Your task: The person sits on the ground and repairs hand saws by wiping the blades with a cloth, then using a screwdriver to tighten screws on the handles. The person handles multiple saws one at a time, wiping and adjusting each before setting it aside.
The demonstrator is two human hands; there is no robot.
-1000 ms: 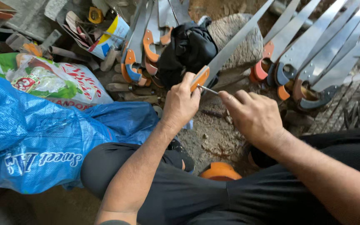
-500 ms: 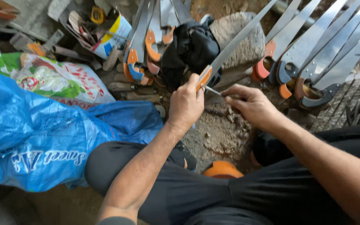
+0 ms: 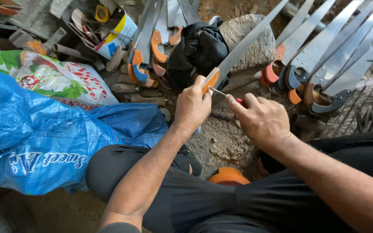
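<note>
My left hand [image 3: 191,108] grips the orange handle of a hand saw [image 3: 238,54] whose long steel blade slants up to the right over a stone block [image 3: 251,47]. My right hand [image 3: 262,118] holds a thin screwdriver [image 3: 221,92] with a red grip; its metal tip touches the saw handle. Both hands work close together above bare ground strewn with wood chips, between my knees in black trousers.
Several finished saws [image 3: 324,56] with orange and blue handles lean at the right, more saws [image 3: 152,43] at the top centre beside a black cloth [image 3: 195,51]. A blue woven sack [image 3: 35,138] fills the left; a printed bag [image 3: 61,80] lies behind it. An orange piece [image 3: 229,176] sits under my legs.
Both hands have stayed on the saw handle. My right hand shifted slightly as it works the screwdriver against the handle. The view moved a little.
</note>
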